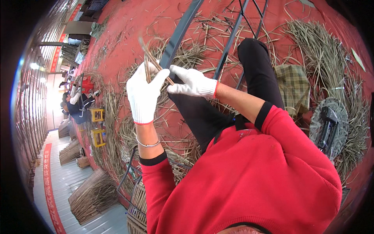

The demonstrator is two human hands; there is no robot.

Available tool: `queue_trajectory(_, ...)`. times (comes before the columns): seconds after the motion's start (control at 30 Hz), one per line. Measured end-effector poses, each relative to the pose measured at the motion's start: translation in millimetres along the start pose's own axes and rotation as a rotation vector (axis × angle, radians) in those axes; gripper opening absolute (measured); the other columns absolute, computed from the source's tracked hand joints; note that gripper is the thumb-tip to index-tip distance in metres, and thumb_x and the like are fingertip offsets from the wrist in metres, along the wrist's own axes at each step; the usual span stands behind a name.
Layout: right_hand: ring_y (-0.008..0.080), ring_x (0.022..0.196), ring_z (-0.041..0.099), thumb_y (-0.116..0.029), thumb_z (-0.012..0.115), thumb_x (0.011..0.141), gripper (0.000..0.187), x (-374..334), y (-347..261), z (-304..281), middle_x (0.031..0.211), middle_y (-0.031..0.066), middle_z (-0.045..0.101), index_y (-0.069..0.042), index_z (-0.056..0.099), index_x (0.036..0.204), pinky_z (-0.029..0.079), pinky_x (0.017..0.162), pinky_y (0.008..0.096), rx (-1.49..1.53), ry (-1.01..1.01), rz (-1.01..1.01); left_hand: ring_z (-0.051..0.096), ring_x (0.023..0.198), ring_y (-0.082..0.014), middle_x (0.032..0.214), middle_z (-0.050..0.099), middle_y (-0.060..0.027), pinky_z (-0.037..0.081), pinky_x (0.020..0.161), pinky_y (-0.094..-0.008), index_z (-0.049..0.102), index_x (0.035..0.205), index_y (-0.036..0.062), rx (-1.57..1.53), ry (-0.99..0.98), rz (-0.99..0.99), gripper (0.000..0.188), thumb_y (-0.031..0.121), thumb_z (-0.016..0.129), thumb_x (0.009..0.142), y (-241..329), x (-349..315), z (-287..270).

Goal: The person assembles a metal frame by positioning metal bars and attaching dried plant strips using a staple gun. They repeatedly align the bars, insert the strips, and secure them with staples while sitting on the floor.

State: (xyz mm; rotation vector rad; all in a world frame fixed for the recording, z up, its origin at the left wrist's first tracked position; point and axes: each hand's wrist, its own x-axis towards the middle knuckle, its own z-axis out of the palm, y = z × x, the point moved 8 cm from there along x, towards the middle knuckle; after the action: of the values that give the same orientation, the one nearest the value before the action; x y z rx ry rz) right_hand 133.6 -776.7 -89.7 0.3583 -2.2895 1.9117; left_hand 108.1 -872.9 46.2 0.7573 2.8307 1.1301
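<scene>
White cotton gloves cover both hands. The left hand (143, 93) is closed around thin brown reed strips (150, 58), which rise past its fingers. The right hand (191, 82) pinches the same strips just beside it, fingers curled shut. Below lies a red floor (128, 35) strewn with loose reeds (323, 50).

White gloves (144, 95), red sweater (249, 183), tan-and-green plaid cloth (294, 87), red floor (128, 23).

Two long red banner signs (58, 54) with pale lettering are hanging along the wall at upper left; another long red strip sign (50, 183) is lying along the grey floor at lower left.
</scene>
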Motion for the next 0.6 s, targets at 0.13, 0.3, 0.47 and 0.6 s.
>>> queue_trajectory(0.13,0.0408,0.130,0.054,-0.070,0.066,0.084,0.100,-14.2,-8.5,-5.7,0.142,0.0254,0.053,-0.008,0.032,0.155,0.046,0.104,0.0438,0.013,0.147,-0.269,0.052,0.053,-0.0074,0.071,0.066,-0.0016,0.040,0.048,-0.0261,0.068,0.087,0.0021,0.026,0.060,0.068,0.019,0.017,0.080,0.084,6.4,-5.0,6.0)
queue_trajectory(0.3,0.0390,0.114,0.063,-0.047,0.054,0.101,0.058,-15.3,-1.4,-5.9,0.122,0.0221,0.064,-0.003,0.053,0.139,0.051,0.094,0.0432,-0.018,0.337,-0.291,0.053,0.056,-0.0048,0.079,0.069,-0.0021,0.040,0.048,-0.0230,0.069,0.095,0.0015,-0.107,0.143,0.070,0.018,0.011,0.080,0.084,3.2,-12.2,11.7)
queue_trajectory(0.47,0.0402,0.101,0.064,-0.041,0.049,0.103,0.050,-15.8,-6.1,-6.3,0.106,0.0205,0.065,-0.003,0.055,0.134,0.052,0.087,0.0448,-0.121,0.403,-0.357,0.050,0.052,-0.0034,0.080,0.068,-0.0028,0.035,0.045,-0.0213,0.070,0.108,-0.0010,-0.164,0.222,0.082,0.024,0.007,0.077,0.087,-6.8,-22.6,16.3)
queue_trajectory(0.6,0.0404,0.103,0.064,-0.043,0.049,0.102,0.052,-19.6,-8.6,-7.3,0.106,0.0203,0.065,-0.004,0.053,0.137,0.052,0.087,0.0449,-0.117,0.413,-0.354,0.050,0.052,-0.0044,0.087,0.071,-0.0055,0.036,0.045,-0.0216,0.069,0.106,-0.0015,-0.066,0.303,0.164,0.022,0.006,0.077,0.087,-10.2,-23.6,18.0)
